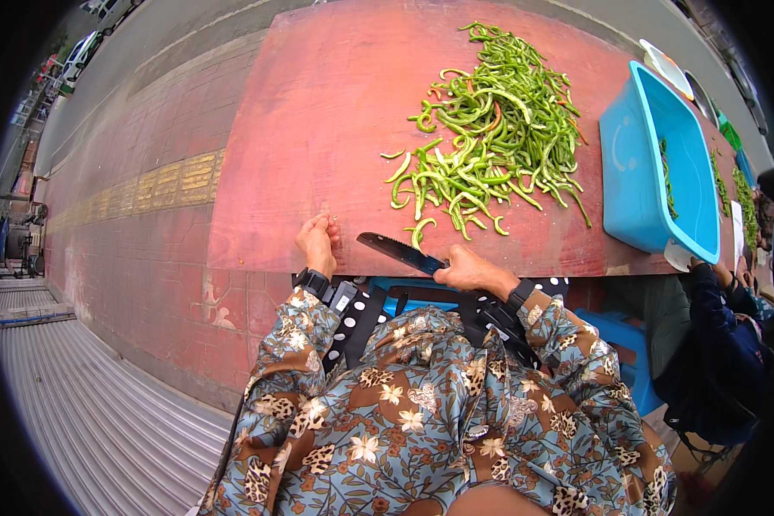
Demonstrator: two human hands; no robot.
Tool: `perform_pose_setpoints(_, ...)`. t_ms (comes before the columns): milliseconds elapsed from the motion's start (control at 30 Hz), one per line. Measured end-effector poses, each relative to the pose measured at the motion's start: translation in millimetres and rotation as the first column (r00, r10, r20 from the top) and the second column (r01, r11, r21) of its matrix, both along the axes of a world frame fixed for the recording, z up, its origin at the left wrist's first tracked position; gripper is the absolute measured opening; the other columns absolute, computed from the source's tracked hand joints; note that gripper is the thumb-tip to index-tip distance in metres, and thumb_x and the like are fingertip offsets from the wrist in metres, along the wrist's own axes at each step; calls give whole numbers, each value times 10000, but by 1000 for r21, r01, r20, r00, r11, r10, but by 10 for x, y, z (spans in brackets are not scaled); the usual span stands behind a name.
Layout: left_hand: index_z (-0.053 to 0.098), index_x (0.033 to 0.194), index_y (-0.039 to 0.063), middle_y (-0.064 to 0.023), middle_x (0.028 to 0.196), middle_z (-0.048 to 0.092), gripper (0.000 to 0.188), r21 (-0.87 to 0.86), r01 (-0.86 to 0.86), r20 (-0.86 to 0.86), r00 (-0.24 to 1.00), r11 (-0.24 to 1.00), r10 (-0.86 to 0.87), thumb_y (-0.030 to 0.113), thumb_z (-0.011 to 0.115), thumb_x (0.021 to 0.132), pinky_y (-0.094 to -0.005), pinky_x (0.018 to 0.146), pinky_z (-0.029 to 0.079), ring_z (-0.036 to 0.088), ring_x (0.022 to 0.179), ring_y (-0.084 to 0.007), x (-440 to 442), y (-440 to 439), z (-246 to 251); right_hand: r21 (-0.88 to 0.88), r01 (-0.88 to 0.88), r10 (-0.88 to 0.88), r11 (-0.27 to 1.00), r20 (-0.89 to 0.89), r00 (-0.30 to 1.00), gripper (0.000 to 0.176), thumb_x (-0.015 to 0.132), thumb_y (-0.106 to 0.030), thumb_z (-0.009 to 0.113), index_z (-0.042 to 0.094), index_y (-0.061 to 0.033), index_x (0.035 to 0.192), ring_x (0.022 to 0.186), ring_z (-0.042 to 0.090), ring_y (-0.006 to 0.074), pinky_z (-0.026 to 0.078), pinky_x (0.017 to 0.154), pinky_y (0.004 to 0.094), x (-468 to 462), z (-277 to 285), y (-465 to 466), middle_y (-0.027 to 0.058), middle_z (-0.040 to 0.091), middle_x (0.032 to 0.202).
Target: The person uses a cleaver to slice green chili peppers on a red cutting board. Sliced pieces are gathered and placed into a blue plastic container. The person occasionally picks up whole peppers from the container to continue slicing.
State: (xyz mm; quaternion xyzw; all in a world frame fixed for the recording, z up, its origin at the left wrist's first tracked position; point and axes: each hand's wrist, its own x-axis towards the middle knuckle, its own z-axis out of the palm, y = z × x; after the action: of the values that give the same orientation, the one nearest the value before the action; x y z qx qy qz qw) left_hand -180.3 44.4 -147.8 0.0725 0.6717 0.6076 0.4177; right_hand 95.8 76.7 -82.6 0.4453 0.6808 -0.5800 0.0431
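Observation:
My right hand (469, 268) is closed around the handle of a kitchen knife (396, 250), its dark blade pointing left over the near edge of the red wooden table (309, 142). To the left of the blade tip, my left hand (318, 240) rests at the table's near edge with its fingers curled; a small pale bit shows at the fingertips, and whether they pinch it I cannot tell. A large heap of sliced green peppers (516, 122), with a few red strips among them, lies beyond the knife. One curved green strip (421, 231) lies just behind the blade.
A blue plastic tub (635, 161) with some green strips inside stands right of the heap. Behind it are a white container (667, 68) and more green piles (745, 200). Another person in dark sleeves (709, 309) sits at the right. A blue stool (625, 355) is below the table.

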Motion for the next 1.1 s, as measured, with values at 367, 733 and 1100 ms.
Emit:
perform_pose_setpoints(367, 585, 850, 96, 23, 653, 555, 85, -50, 144, -77, 986, 988, -147, 160, 531, 835, -197, 344, 343, 449, 455, -44, 410, -126, 456, 201, 191, -217, 961, 119, 969, 253, 644, -158, 551, 543, 92, 677, 441, 530, 236, 429, 427, 352, 1056, 447, 1311, 183, 542, 548)
perform_pose_setpoints(733, 600, 851, 27, -4, 670, 557, 83, -25, 133, -166, 977, 991, -135, 73, 541, 814, -177, 463, 405, 486, 535, -57, 626, 376, 263, 676, 29, -301, 737, 290, 909, 287, 625, -193, 535, 602, 63, 737, 796, 568, 404, 462, 715, 441, 1715, 366, 2768, 272, 584, 811)
perform_pose_setpoints(1100, 609, 856, 57, 3, 662, 563, 98, -13, 160, -173, 972, 987, -160, 128, 564, 805, -180, 409, 377, 472, 483, -52, 710, 597, 266, 767, 247, -552, 592, 163, 818, 284, 668, -157, 509, 578, 96, 778, 758, 563, 438, 462, 686, 462, 1758, 580, 3533, 317, 561, 811)
